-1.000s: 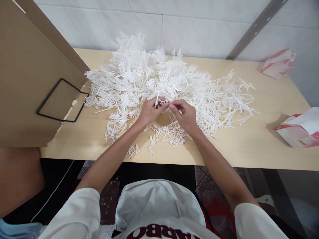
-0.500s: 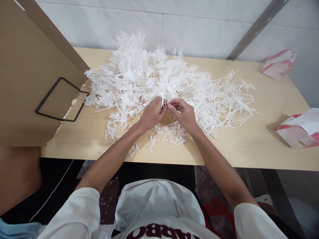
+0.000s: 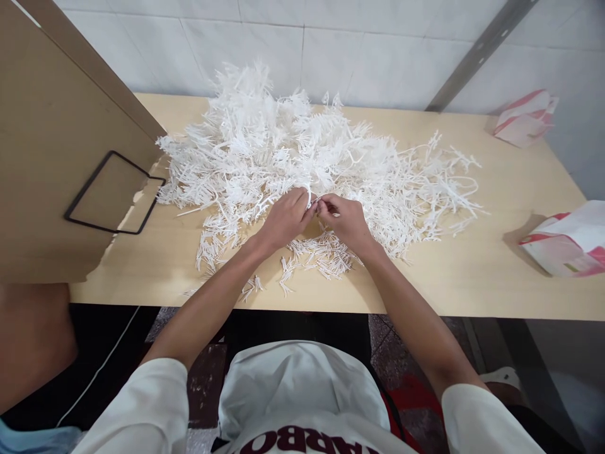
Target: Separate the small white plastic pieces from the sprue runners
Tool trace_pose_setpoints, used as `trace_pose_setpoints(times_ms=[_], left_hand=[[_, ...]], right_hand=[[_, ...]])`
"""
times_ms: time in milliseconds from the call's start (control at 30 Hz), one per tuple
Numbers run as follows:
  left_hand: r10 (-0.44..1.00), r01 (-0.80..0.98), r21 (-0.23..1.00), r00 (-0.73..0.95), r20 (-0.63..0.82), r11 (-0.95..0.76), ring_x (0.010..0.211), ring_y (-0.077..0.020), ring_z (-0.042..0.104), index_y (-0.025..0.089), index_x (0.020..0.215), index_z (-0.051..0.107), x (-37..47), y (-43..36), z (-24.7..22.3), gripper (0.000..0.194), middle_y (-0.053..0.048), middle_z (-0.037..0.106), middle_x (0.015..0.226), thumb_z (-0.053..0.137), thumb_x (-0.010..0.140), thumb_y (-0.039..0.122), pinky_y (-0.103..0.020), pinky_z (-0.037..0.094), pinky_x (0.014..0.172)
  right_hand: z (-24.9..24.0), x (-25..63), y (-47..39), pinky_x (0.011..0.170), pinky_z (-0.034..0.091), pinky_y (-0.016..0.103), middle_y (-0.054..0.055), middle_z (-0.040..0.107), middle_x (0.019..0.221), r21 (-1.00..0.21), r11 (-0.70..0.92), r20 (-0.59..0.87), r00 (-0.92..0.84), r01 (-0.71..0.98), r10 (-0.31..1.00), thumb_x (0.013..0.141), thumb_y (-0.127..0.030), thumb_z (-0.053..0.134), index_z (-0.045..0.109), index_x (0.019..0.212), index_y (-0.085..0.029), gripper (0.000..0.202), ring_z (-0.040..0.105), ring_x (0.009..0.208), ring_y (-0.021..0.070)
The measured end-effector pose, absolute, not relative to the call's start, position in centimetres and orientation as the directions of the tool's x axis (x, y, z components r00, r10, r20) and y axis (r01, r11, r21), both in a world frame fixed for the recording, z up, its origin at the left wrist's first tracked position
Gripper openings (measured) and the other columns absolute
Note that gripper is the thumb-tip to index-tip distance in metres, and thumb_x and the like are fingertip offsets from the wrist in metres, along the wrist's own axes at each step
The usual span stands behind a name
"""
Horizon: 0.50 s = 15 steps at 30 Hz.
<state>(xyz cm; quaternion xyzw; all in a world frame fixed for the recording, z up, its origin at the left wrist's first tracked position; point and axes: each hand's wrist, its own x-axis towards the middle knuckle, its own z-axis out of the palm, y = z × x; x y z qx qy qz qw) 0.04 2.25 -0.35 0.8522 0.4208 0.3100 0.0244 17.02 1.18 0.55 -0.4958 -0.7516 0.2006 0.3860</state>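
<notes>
A large heap of white branching plastic pieces [image 3: 265,139] lies across the light wooden table [image 3: 472,271]. At the heap's front edge my left hand [image 3: 289,217] is closed on a white branching piece [image 3: 309,194], whose curved stem sticks up beside the fingers. My right hand [image 3: 344,217] meets it from the right, thumb and fingertips pinched on the same piece. The fingertips of both hands nearly touch and partly hide the piece. Small loose white sprigs [image 3: 326,255] lie in front of and below the hands.
A cardboard sheet [image 3: 57,157] stands at the left, with a black wire frame [image 3: 113,192] against it. Two red-and-white paper packets [image 3: 524,118] [image 3: 567,246] sit at the right. A tiled wall [image 3: 378,63] rises behind. Another person's bare limb [image 3: 35,340] shows at lower left.
My right fingers have closed in more tightly at the piece. The whole view has shifted slightly; the heap looks the same.
</notes>
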Motion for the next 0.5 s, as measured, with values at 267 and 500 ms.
trace_pose_setpoints(times_ms=[267,500], left_hand=[[0.782,0.559,0.553,0.360,0.509,-0.618,0.082,-0.0158,0.060,0.017,0.100,0.056,0.1,2.1,0.1,0.034,-0.007,0.064,0.090,0.037,0.100,0.045,-0.030,0.048,0.073],[0.854,0.441,0.732,0.281,0.437,-0.520,0.071,-0.0119,0.058,0.019,0.092,0.057,-0.4,2.4,0.9,0.029,-0.002,0.066,0.080,0.048,0.095,0.047,-0.026,0.046,0.067]], right_hand=[[1.0,17.1,0.9,0.066,0.053,0.027,0.000,0.073,0.079,-0.757,0.423,0.441,-0.088,0.498,0.893,0.082,-0.025,0.056,0.071,0.087,-0.020,0.016,0.065,0.066,0.0124],[1.0,17.4,1.1,0.075,0.055,0.029,0.001,0.073,0.097,-0.702,0.526,0.473,-0.238,0.480,0.849,0.086,-0.031,0.062,0.067,0.103,-0.023,0.020,0.067,0.080,0.0135]])
